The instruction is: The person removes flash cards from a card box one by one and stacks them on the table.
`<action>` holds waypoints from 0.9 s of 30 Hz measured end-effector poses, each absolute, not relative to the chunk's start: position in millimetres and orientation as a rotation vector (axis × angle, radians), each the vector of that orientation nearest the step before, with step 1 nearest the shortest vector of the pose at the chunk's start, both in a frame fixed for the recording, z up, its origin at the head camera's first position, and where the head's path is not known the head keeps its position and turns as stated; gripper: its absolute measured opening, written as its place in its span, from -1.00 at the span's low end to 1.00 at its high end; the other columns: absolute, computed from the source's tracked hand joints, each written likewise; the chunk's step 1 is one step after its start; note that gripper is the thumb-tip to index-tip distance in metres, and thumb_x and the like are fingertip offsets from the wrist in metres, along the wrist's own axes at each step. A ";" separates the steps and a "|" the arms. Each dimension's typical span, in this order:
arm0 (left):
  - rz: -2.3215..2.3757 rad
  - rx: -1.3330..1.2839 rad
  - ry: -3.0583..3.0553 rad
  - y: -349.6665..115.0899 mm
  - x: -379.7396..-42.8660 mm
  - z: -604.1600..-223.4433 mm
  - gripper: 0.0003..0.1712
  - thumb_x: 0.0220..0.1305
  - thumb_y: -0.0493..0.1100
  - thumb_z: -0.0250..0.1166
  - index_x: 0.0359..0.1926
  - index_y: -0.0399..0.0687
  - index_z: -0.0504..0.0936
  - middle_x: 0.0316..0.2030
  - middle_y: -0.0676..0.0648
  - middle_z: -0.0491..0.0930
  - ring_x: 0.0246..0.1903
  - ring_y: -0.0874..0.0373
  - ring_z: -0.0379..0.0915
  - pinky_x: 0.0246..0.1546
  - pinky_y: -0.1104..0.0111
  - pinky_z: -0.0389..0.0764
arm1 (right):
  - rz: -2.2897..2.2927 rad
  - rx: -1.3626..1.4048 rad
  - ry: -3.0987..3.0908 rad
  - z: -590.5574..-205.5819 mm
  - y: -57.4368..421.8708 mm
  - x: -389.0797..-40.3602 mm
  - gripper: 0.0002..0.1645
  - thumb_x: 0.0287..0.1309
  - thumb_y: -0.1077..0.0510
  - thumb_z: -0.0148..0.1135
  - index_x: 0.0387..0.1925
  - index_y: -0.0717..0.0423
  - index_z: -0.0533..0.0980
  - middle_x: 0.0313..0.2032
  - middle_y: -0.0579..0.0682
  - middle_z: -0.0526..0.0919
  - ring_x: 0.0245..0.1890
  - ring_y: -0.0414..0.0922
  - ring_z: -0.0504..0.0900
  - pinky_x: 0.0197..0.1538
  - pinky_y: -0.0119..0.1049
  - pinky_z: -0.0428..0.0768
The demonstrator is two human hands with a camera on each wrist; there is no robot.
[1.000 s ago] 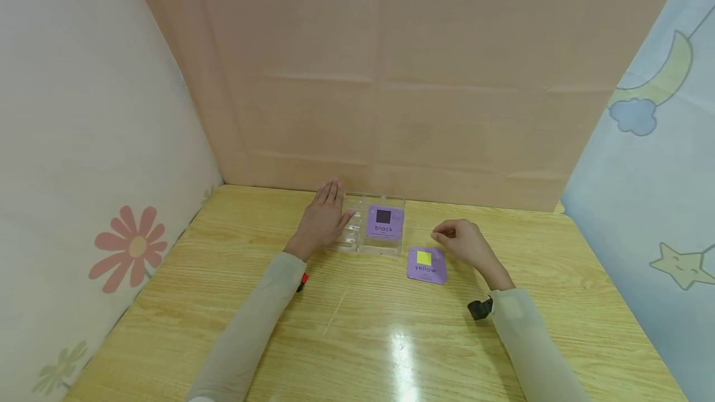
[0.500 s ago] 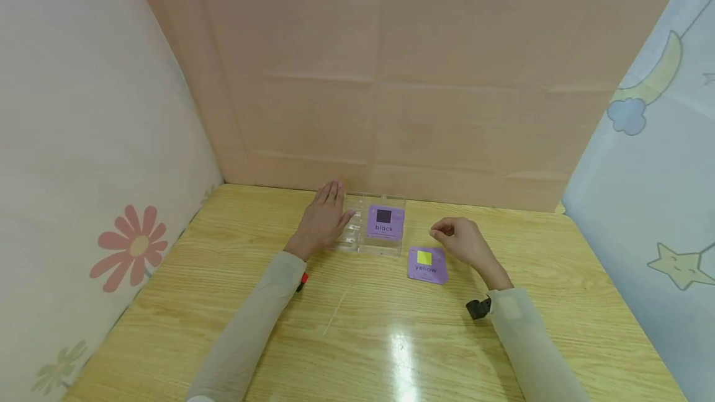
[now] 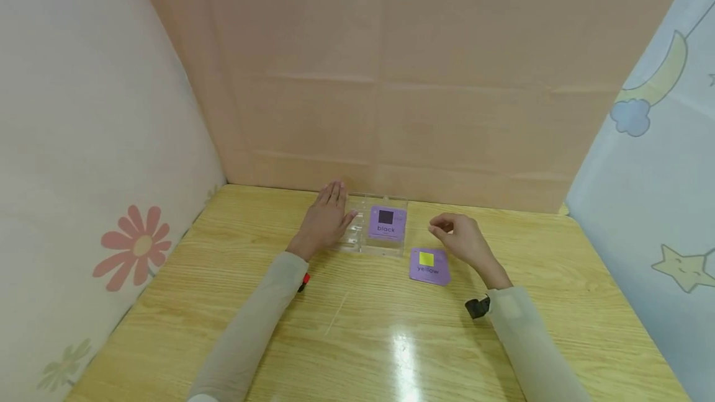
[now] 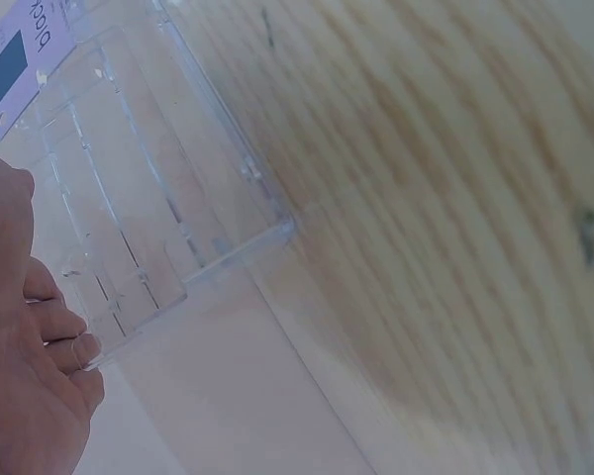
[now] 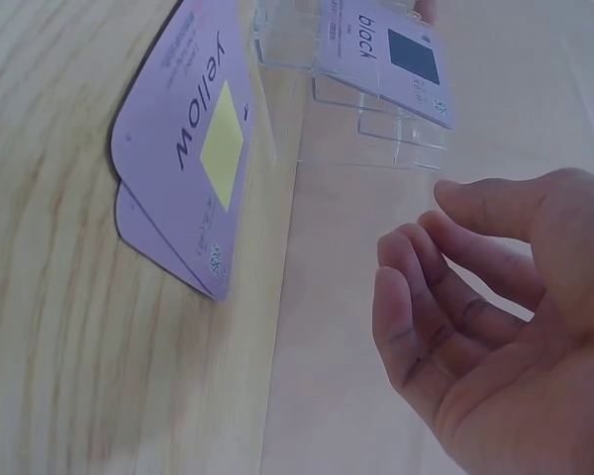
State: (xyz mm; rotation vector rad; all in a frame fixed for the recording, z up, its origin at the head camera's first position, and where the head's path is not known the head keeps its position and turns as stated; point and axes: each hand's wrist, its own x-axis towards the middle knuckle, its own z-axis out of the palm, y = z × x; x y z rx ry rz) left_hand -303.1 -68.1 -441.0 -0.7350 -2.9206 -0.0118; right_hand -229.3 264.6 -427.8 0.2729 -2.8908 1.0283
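My left hand (image 3: 325, 221) rests on the left side of a clear plastic box (image 3: 385, 252), with its fingers stretched toward the back and the thumb out to the right. A purple card reading "black" (image 3: 388, 223) sits in the box's right part. To the right of the box, my right hand (image 3: 466, 242) hovers over the table with loosely curled fingers and nothing in it. Just in front of its fingertips lies a purple card reading "yellow" (image 3: 429, 267); the right wrist view shows another purple card (image 5: 158, 242) under it, slightly askew.
Behind the box, a brown paper screen (image 3: 380, 110) rises from the back of the wooden table (image 3: 357, 340). Patterned walls, with flowers (image 3: 134, 247) at left and a moon and star (image 3: 681, 265) at right, close off the sides.
My right hand has shifted very slightly back and left. The left hand stays on the box, and both cards lie in the same places.
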 end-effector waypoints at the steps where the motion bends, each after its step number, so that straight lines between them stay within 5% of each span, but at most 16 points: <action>1: -0.006 -0.733 -2.919 -68.2 -303.2 -440.9 -0.11 0.71 0.23 -0.24 0.65 -0.39 -0.10 0.66 -0.34 -0.07 0.70 -0.15 -0.19 0.72 0.06 -0.07 | 1.029 0.277 -2.884 -427.3 264.1 -229.5 -0.65 0.49 0.07 0.24 0.08 0.23 0.69 -0.06 0.14 0.80 -0.05 0.09 0.72 -0.07 -0.02 0.71; 27: -0.007 -0.747 -2.888 -69.6 -300.6 -441.7 -0.11 0.71 0.21 -0.21 0.64 -0.42 -0.07 0.66 -0.36 -0.06 0.69 -0.18 -0.15 0.71 0.03 0.00 | 1.062 0.336 -2.814 -413.6 243.8 -234.0 -0.61 0.47 0.09 0.28 0.13 0.31 0.63 -0.02 0.18 0.77 0.01 0.11 0.73 0.05 0.06 0.75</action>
